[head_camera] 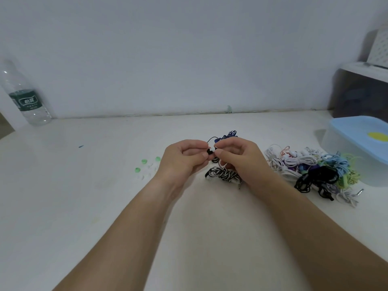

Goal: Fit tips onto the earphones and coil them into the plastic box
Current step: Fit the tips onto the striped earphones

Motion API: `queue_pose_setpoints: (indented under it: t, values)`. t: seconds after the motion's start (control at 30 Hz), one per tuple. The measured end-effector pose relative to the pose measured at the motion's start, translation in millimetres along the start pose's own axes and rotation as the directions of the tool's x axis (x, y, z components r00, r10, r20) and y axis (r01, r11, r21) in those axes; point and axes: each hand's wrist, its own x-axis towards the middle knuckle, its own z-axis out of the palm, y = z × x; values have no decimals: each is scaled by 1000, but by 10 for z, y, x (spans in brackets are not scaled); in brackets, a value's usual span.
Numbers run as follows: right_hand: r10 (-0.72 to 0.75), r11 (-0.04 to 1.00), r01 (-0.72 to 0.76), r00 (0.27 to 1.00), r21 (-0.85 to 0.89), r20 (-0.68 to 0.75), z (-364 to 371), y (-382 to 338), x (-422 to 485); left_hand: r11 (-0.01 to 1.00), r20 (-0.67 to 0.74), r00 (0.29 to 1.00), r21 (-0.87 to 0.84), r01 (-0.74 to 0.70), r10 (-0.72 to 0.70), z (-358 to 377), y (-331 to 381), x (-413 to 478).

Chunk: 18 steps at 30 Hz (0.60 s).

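The earbud (209,152), small and black, is held up over the middle of the table (88,206), caught between the two hands where their fingertips meet. The left hand (184,161) pinches it between thumb and forefinger, the other fingers curled loosely in below. The right hand (239,159) comes in from the other side, thumb and forefinger closed on a white tip (213,148) that touches the earbud's end. Whether the tip is fully seated cannot be told.

The striped cable (222,175), black and white, hangs from the hands into a loose bundle lying on the table just below and between them. A dark blue cable (230,134) lies bunched just behind the right hand.

To the left of the left hand, a scatter of loose tips (147,166), some green and some clear, sits on the table. To the right, a pile of earphones (310,170) in white, black, blue, green and purple lies tangled, touching the front of the plastic box (344,143), which has its pale blue lid on. A dark shelf (357,91) stands behind the box. A water bottle (25,97) stands at the far left against the wall (189,49).
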Motion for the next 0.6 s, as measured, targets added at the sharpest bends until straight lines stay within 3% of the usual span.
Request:
queue_pose_setpoints:
  t: [0.6]
  values:
    - [-2, 1000, 4, 999, -28, 49, -41, -42, -34, 999, 44, 998, 5, -44, 43, -37, 11, -8]
